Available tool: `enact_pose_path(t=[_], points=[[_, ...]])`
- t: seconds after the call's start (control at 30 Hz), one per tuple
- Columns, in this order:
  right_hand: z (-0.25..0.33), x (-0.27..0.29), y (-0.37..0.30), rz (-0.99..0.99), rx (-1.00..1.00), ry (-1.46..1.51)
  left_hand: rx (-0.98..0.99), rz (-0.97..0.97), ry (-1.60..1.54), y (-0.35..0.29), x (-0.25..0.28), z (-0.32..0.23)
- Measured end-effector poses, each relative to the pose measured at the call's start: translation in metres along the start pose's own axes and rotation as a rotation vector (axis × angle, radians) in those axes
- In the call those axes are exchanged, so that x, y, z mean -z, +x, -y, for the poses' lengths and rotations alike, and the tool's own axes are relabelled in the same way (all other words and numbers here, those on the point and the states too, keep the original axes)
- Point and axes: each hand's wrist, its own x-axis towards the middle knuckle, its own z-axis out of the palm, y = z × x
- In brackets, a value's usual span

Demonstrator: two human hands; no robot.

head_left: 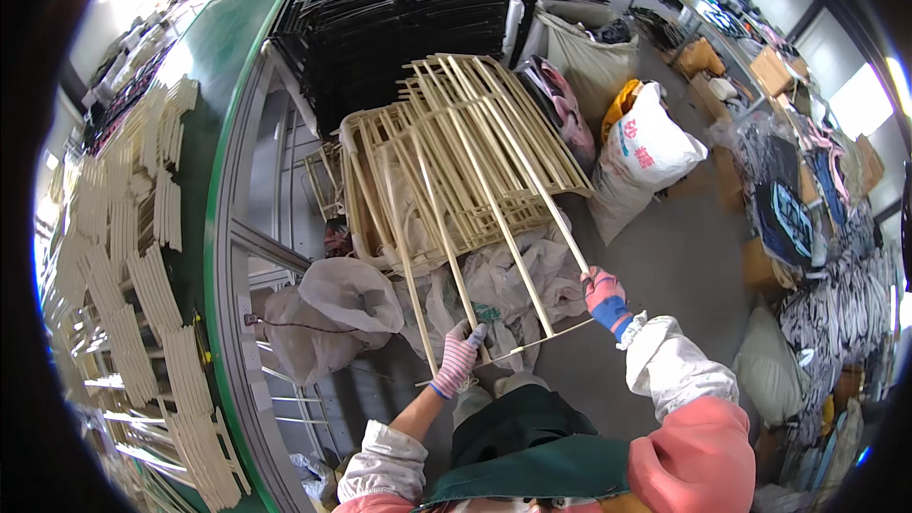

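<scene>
Both my hands grip the near end of a cream tubular frame (525,285) with several long, thin bars. My left hand (458,361), in a pink striped glove, is closed around its left bars. On the right outer bar, my right hand (606,300) is closed too, in a pink and blue glove. A thin crossbar joins the bars between my hands. The far part of the frame lies over a stack of similar cream frames (375,209), so I cannot tell exactly where it ends.
Crumpled clear plastic bags (347,309) lie below the stack. Left of me runs a green-topped bench (217,323), with more cream frames (109,228) on it. White sacks (641,157) stand right of the stack; black frames (399,9) are piled behind. Boxes (760,266) and bundles line the right.
</scene>
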Motion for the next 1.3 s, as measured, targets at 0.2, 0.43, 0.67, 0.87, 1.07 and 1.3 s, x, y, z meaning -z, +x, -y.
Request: enact_pose_path(t=[0.2, 0.43, 0.67, 0.87, 1.07, 1.3], points=[[0.010, 0.045, 0.106, -0.142, 0.242, 0.065, -0.216, -0.014, 0.403, 0.051, -0.048, -0.102], [-0.038, 0.019, 0.276, -0.027, 0.046, 0.294, 0.002, -0.022, 0.502, 0.207, -0.110, -0.220], [-0.156, -0.060, 0.409, 0.043, -0.041, 0.613, 0.120, 0.619, 1.254, 0.289, -0.187, -0.241], [-0.220, -0.149, 0.465, 0.108, -0.006, 0.559, -0.036, 0.315, 1.619, 0.352, -0.196, -0.156], [-0.213, -0.146, 0.423, -0.195, 0.245, 0.131, -0.354, 0.139, 1.734, 0.369, -0.206, -0.103], [-0.234, -0.170, 0.391, -0.053, -0.057, 0.190, -0.462, -0.029, 1.970, 0.366, -0.217, -0.087]])
